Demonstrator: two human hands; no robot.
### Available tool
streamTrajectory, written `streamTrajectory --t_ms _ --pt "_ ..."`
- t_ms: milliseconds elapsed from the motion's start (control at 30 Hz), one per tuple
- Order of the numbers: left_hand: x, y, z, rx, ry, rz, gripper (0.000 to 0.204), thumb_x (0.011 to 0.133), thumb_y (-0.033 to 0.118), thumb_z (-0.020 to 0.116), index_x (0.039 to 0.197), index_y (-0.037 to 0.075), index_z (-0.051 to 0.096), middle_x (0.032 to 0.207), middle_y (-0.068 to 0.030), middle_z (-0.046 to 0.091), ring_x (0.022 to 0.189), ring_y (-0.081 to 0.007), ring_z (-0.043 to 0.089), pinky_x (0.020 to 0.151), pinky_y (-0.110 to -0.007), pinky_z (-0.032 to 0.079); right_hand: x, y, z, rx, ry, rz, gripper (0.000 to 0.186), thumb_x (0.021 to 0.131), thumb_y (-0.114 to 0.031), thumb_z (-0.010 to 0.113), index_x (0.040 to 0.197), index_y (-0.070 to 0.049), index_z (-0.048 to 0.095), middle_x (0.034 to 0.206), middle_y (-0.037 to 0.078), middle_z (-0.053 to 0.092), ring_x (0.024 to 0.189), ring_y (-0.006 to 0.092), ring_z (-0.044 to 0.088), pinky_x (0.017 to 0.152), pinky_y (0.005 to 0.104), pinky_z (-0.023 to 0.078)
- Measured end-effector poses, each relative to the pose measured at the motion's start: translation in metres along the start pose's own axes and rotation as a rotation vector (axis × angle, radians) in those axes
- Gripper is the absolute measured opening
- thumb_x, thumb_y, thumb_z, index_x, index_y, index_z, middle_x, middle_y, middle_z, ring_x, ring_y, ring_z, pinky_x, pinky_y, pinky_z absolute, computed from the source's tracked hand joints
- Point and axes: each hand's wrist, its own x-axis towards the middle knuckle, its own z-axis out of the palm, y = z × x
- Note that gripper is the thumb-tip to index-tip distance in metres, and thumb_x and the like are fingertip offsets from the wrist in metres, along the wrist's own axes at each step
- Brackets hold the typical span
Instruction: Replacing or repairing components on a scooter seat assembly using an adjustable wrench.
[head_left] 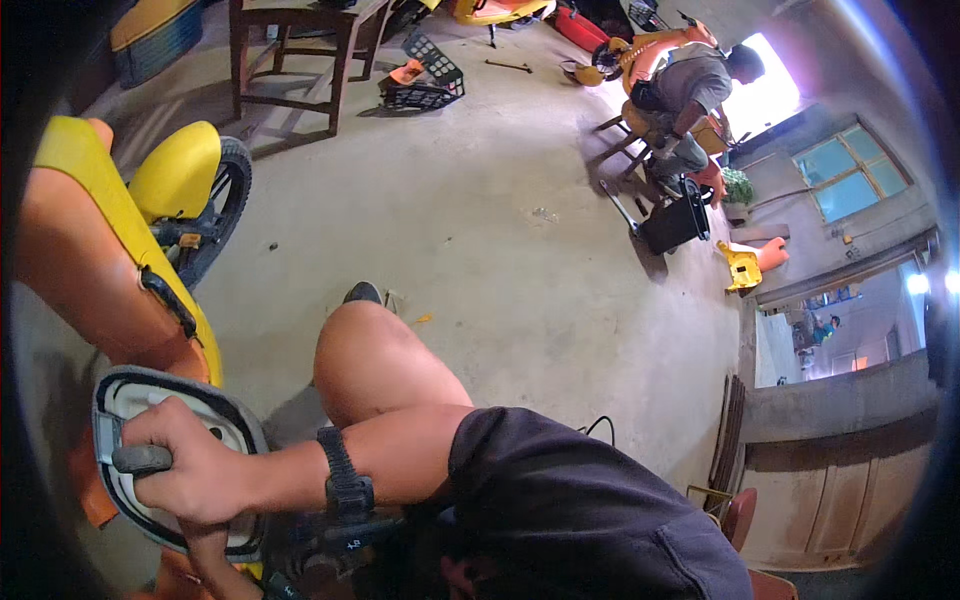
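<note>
My right hand (185, 465), with a black strap on its wrist, is closed around a dark grey piece on a shallow oval panel (135, 395) with a dark rim and pale inside, at the lower left. My left hand (205, 545) is below it, against the panel's lower part, its fingers hidden. The panel rests near the orange and yellow body (115, 260) of a motorbike, whose yellow mudguard (178, 170) and spoked wheel show behind. My bent knee (360, 365) is just right of the panel.
A wooden stool (330, 95), black crate (430, 95) and loose tool (508, 64) are at the back. A person (690, 85) bends over another orange motorbike at the upper right, near a black part (675, 220) and yellow-orange part (742, 268) on the floor. Leaning strips (725, 430) line the right wall.
</note>
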Motion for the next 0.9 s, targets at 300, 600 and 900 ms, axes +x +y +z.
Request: streamTrajectory --t_ms 300,600,900 --pt "0.021 0.028 0.002 0.051 -0.037 0.054 0.050 0.093 0.024 0.063 0.137 0.005 0.050 0.136 -0.0142 0.056 0.122 -0.0247 0.053 0.100 -0.040 0.045 0.000 -0.006 -0.003 -0.006 -0.014 0.052 0.018 0.062 -0.009 0.060 0.065 0.002 0.046 0.059 0.014 0.037 0.057 0.0257 0.038 0.055 0.0391 0.034" --pt "0.026 0.014 0.002 0.020 -0.037 0.157 0.050 0.093 0.025 0.064 0.137 0.005 0.050 0.136 -0.0149 0.055 0.122 -0.0256 0.053 0.100 -0.041 0.045 -0.003 0.007 0.004 -0.077 0.088 -0.015 0.019 0.064 -0.012 0.063 0.068 0.002 0.050 0.061 0.013 0.043 0.060 0.0274 0.043 0.059 0.0382 0.037" --pt "0.020 -0.040 -0.004 -0.016 -0.026 0.249 0.051 0.092 0.026 0.064 0.137 0.005 0.050 0.136 -0.0157 0.055 0.122 -0.0266 0.053 0.100 -0.041 0.045 -0.004 0.004 0.006 -0.043 0.026 -0.034 0.016 0.063 -0.011 0.063 0.070 0.002 0.056 0.062 0.015 0.049 0.061 0.0287 0.049 0.059 0.0391 0.039"
